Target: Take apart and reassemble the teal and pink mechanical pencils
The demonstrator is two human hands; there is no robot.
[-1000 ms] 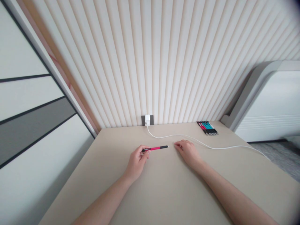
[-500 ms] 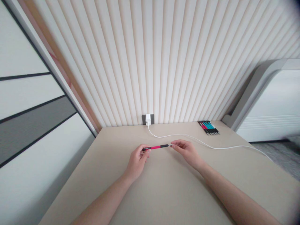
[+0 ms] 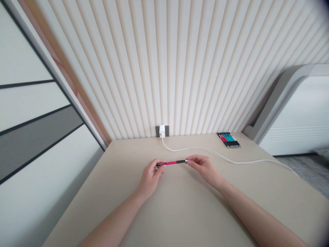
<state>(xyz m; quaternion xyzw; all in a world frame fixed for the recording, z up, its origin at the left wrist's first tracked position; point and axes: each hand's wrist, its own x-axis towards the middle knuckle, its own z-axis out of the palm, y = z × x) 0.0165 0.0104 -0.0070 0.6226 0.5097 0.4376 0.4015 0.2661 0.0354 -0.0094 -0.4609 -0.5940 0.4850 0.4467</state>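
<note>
You've got both hands on it now! Your left hand (image 3: 150, 178) is closed on the black end of the red-and-black pen (image 3: 171, 162), fingers curled firmly around the barrel. Your right hand (image 3: 204, 168) comes in from the other side, fingers and thumb pinched at the pen's far end, right by the small silver tip. So that's a grip from both sides, and the pen runs nearly level between your hands, out in front of you over the beige table (image 3: 180, 212). Whether it's touching the surface, I can't tell from here.

Beyond your right hand, a white cable (image 3: 195, 148) sweeps across the tabletop, running back to a white charger (image 3: 161, 131) plugged into a grey wall socket (image 3: 166, 131). Further right, near the back edge, sits a neat row of pens (image 3: 228, 139) in black, red and teal, well apart from your hands. Behind it all rises the ribbed cream wall panelling (image 3: 164, 68), with a white wall unit (image 3: 295, 116) off to the right.
</note>
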